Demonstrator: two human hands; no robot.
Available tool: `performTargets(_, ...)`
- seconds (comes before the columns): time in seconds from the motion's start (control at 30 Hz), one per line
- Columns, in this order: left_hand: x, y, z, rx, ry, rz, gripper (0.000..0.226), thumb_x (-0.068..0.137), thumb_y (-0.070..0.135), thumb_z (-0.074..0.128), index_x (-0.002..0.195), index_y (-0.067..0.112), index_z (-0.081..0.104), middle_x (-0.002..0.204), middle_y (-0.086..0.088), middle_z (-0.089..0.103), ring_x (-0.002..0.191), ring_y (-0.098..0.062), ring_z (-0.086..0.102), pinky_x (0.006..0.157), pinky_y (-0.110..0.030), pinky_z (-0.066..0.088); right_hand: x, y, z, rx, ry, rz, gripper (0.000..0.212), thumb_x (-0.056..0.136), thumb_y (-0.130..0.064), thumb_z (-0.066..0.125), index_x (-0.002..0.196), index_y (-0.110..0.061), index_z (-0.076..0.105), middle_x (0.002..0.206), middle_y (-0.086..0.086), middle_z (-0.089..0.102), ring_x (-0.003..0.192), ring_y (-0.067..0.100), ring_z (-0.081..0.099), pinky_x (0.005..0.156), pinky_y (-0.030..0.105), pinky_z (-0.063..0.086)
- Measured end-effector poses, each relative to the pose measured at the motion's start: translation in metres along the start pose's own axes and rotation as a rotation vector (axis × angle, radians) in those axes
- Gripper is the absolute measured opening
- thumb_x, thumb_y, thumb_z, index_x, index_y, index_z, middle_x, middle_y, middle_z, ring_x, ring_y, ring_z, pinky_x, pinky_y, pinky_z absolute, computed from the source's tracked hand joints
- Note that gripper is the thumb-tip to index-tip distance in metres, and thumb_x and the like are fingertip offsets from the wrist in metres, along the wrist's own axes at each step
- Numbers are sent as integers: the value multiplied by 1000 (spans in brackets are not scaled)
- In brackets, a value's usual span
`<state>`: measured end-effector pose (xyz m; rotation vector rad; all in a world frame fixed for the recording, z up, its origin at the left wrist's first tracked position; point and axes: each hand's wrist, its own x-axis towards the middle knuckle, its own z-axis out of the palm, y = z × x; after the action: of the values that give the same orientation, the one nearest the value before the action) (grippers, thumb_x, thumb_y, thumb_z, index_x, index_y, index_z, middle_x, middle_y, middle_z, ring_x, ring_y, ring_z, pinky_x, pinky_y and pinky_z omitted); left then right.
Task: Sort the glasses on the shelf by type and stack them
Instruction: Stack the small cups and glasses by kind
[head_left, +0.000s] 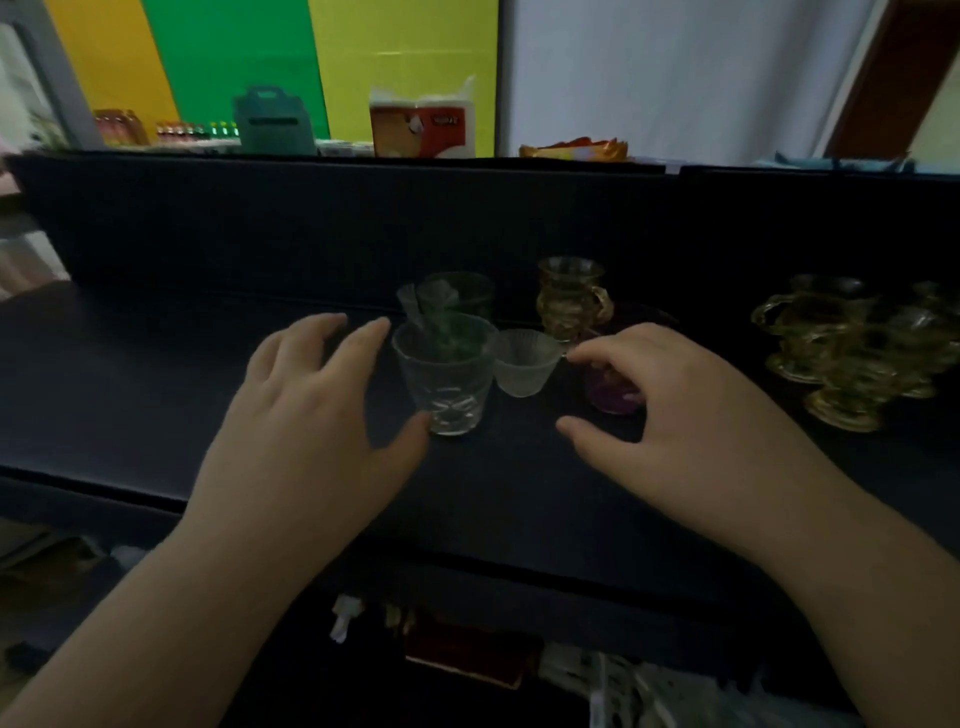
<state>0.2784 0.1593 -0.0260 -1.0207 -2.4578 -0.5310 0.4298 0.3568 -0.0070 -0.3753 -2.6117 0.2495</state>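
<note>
A clear tumbler (445, 376) stands mid-shelf on the dark shelf (130, 374). My left hand (311, 410) is spread beside it, thumb tip touching its base, fingers relaxed. A small frosted ribbed cup (524, 361) sits to its right. My right hand (670, 410) hovers with loosely curled fingers over a purple glass (608, 389), a fingertip near the frosted cup's rim; no grip shows. Behind stand a greenish tumbler (460, 296) and an amber handled cup (571, 299).
Several amber handled cups (847, 348) cluster at the shelf's right. The upper ledge holds a teal box (272, 122), a tissue pack (423, 127) and small bottles (122, 127). Cluttered items lie below the shelf's front edge.
</note>
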Motion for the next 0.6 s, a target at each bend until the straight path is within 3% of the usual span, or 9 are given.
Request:
performTargets(0.23, 47, -5, 13, -111, -71, 164, 90, 74, 74, 49, 149, 32, 25, 149, 4, 29, 136, -19, 26, 107, -34, 29, 14, -17, 12, -84, -7, 78, 56, 83, -59, 60, 135, -41, 49, 123, -25, 46, 110, -4, 46, 89, 20, 41)
performTargets(0.43, 70, 10, 32, -129, -157, 185, 86, 75, 75, 49, 148, 37, 25, 153, 8, 26, 138, -15, 26, 108, -36, 32, 30, -7, 11, -79, 23, 64, 53, 82, -55, 63, 132, -40, 52, 116, -28, 43, 106, -7, 44, 84, 13, 36)
performTargets(0.6, 71, 1, 37, -127, -89, 224, 78, 74, 72, 47, 145, 40, 33, 145, 12, 38, 129, -11, 37, 96, -26, 36, 43, -8, 21, -81, 17, 57, 56, 79, -58, 57, 131, -39, 53, 115, -28, 45, 105, -7, 46, 85, 14, 40)
